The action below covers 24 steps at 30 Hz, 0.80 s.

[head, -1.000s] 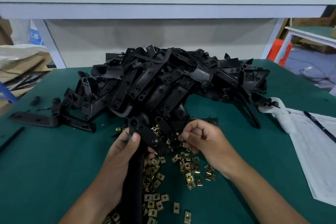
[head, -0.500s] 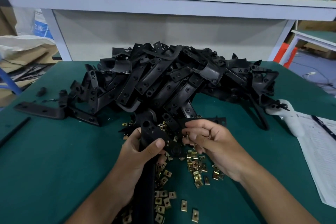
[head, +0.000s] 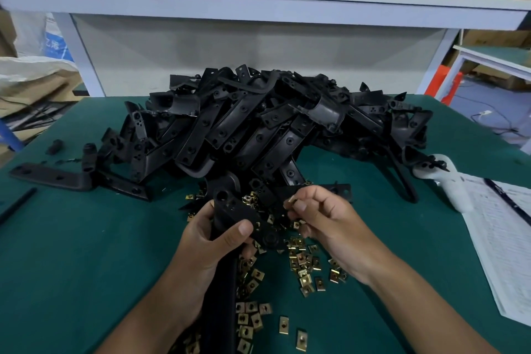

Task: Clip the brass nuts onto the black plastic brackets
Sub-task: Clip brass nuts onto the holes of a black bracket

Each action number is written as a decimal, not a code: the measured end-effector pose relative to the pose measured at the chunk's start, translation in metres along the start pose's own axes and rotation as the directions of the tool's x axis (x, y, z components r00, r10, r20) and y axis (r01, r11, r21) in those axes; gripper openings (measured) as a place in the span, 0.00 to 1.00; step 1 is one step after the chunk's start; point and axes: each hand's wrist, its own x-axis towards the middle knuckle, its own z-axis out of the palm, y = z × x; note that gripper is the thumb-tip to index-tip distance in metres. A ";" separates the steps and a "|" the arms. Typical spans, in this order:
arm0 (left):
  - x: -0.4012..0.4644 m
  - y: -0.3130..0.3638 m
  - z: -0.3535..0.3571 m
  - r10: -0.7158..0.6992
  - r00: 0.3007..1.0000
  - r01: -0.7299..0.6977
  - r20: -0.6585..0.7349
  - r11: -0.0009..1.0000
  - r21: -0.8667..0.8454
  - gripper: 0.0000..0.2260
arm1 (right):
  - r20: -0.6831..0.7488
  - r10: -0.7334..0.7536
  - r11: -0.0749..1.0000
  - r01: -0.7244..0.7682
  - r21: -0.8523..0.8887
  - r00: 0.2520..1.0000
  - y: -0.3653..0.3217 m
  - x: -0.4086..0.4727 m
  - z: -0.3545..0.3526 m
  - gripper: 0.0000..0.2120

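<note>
Fingers (head: 309,198) of right hand (head: 330,220) curled, pinching one brass nut (head: 292,200) at thumb and fingertip, just beside upper end of black bracket (head: 235,214). Left hand (head: 207,241) wrapped round that bracket, thumb pressed across its face, long stem running down toward camera. Loose brass nuts (head: 304,261) scattered on green table (head: 86,253) beneath both hands. Heap of brackets (head: 258,129) close behind, crowding hands. White handle (head: 448,181) and paper sheet (head: 502,238) off right.

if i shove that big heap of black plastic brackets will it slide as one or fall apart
The heap of black plastic brackets probably shifts unevenly: its pieces lie loosely crisscrossed, so top ones would likely tumble. Each looks stiff and moulded, unlikely to flex. The green table mat may drag the bottom ones.
</note>
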 end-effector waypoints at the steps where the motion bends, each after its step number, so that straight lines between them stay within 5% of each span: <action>1: 0.000 0.000 0.000 0.005 1.000 -0.005 0.007 1.000 0.002 0.23 | -0.019 -0.013 0.998 0.012 -0.061 1.000 0.002 0.000 -0.001 0.05; 7: -0.002 -0.001 -0.001 0.023 1.000 -0.022 0.020 0.999 -0.023 0.22 | -0.037 0.004 0.998 -0.002 0.065 0.999 0.000 0.001 -0.002 0.03; 10: -0.002 -0.002 -0.002 0.014 0.998 -0.014 0.053 1.000 -0.008 0.22 | 0.008 0.023 0.988 -0.024 0.150 1.000 0.000 0.001 -0.004 0.10; 15: -0.004 -0.005 -0.001 -0.025 0.990 0.020 0.140 0.999 0.038 0.12 | 0.026 0.049 0.986 -0.052 0.156 0.998 -0.007 -0.001 -0.003 0.07; 24: -0.005 -0.010 0.003 -0.005 0.984 -0.011 0.179 0.996 0.089 0.14 | 0.069 0.045 0.986 -0.055 0.155 0.997 -0.010 -0.006 0.003 0.08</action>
